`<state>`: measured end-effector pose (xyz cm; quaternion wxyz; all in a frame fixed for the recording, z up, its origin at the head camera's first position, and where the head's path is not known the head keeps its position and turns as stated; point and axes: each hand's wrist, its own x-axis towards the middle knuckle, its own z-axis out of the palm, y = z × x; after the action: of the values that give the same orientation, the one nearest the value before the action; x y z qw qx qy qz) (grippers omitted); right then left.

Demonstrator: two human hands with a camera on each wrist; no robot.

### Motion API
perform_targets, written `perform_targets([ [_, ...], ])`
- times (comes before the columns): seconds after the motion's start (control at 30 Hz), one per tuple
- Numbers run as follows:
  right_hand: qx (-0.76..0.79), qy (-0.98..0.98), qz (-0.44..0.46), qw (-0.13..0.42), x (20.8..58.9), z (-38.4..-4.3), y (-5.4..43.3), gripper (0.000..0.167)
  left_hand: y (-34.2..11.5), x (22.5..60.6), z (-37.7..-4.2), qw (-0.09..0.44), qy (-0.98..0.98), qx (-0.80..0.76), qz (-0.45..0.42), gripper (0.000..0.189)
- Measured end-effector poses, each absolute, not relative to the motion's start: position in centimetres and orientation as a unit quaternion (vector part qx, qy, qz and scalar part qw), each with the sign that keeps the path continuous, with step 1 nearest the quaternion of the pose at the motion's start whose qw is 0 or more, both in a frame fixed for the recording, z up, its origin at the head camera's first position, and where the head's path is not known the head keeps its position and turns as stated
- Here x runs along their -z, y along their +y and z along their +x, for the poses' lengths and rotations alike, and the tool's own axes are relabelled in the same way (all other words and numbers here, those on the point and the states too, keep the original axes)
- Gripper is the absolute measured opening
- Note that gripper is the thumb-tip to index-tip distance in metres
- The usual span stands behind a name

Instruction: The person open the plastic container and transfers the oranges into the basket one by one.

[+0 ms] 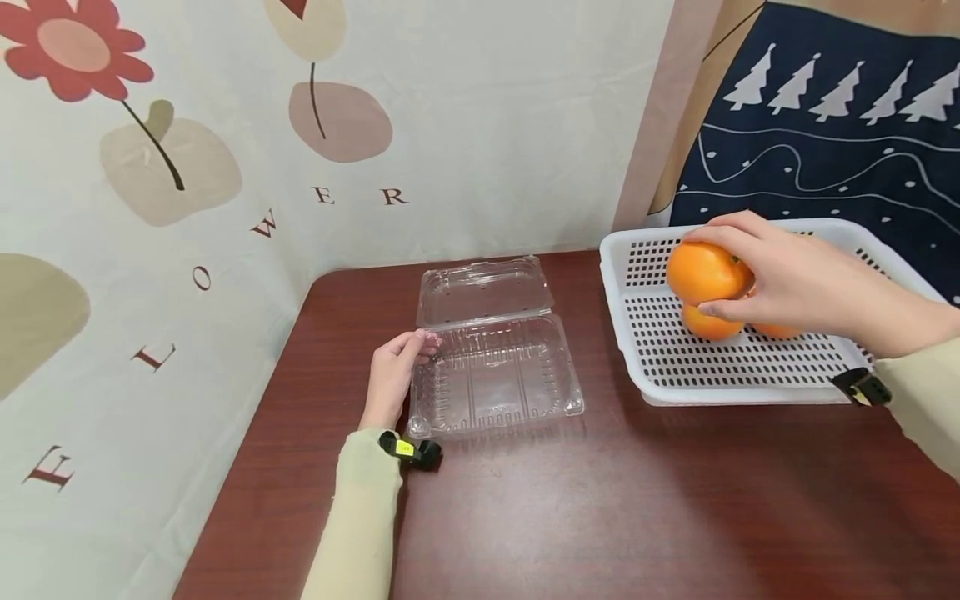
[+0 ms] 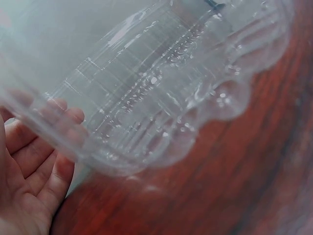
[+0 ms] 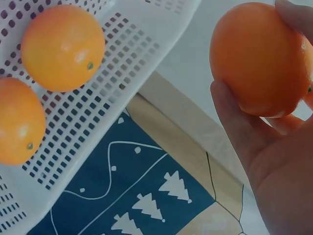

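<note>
A clear plastic clamshell container (image 1: 495, 387) lies on the table with its lid (image 1: 483, 292) folded back behind it. My left hand (image 1: 393, 371) holds the container's left side near the hinge; in the left wrist view its fingers (image 2: 36, 156) show partly through the clear plastic. Over the white basket, my right hand (image 1: 787, 271) grips an orange (image 1: 705, 273) between thumb and fingers. That same orange (image 3: 259, 61) fills the grasp in the right wrist view. Two more oranges, one (image 3: 63, 48) beside another (image 3: 17, 122), sit in the basket.
The white perforated basket (image 1: 630, 358) stands on the right of the dark red wooden table (image 1: 525, 517). Behind the table hangs a pale printed cloth (image 1: 487, 125), with a navy tree-patterned part (image 1: 810, 158) behind the basket.
</note>
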<state>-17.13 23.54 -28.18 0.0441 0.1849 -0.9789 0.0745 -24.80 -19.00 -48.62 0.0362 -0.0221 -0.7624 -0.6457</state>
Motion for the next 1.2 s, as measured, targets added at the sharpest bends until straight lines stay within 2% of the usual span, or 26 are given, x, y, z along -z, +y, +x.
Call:
perform_targets([
  [0.37,-0.118,-0.977,0.173,0.051,28.0,-17.9,22.8,0.073,-18.9,48.6,-24.9,0.046,-0.758,0.649,-0.030,0.040],
  [0.77,-0.214,-0.964,0.149,0.055,28.9,-18.8,22.4,0.075,-18.9,47.5,-24.4,0.021,-0.754,0.656,-0.020,0.034],
  [1.2,-0.299,-0.949,0.092,0.047,30.2,-20.0,22.4,0.076,-18.6,46.5,-23.5,0.030,-0.762,0.647,-0.027,0.035],
])
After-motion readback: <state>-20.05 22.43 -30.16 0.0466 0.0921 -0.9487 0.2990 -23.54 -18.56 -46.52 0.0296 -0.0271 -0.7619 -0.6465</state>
